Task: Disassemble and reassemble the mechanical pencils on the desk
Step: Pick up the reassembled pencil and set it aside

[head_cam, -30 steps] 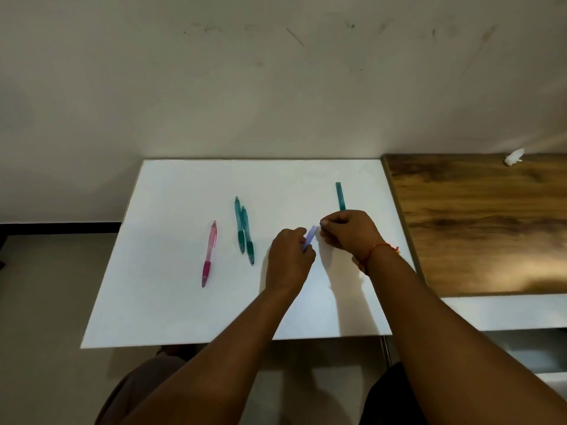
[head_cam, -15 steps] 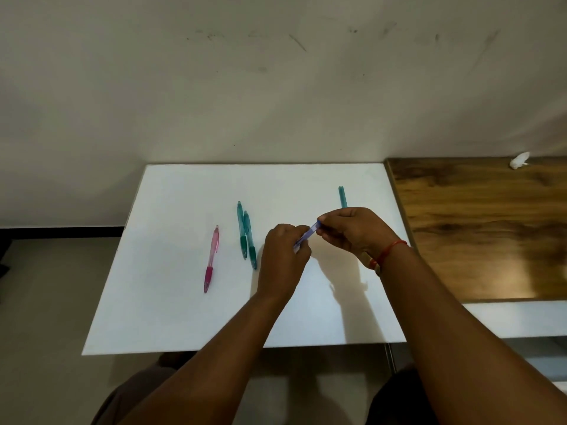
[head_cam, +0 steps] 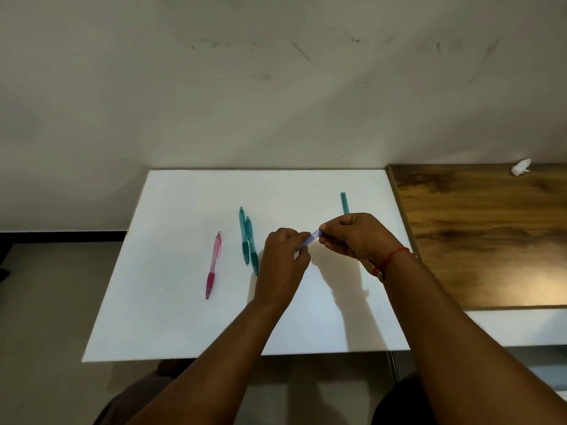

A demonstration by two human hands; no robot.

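- Worktop [head_cam: 171,317]: white board against the wall, with a wooden surface [head_cam: 478,240] adjoining it to the right of the right hand's fingers.
- Both hands are raised above the worktop. A second ago they sat low, close to the board; they have since lifted, and their shadow now falls clear beneath them.
- Left hand [head_cam: 283,265]: fingers curled closed around the lower end of the purple pencil [head_cam: 308,241].
- Right hand [head_cam: 356,236]: fingers pinched narrow on the upper end of the same pencil. Only a short stretch of barrel shows between the two grips.
- Judgement: the lift with a two-ended grip suggests pulling or twisting apart is under way. No separated part is visible yet.
- Teal piece [head_cam: 344,203]: lies just beyond the right fingers, partly hidden by them.
- Two teal pencils [head_cam: 248,237]: side by side, left of the left fingers, untouched.
- Pink pencil [head_cam: 213,265]: farther left again, whole.
- Judgement: early in the task; three pencils look unopened.
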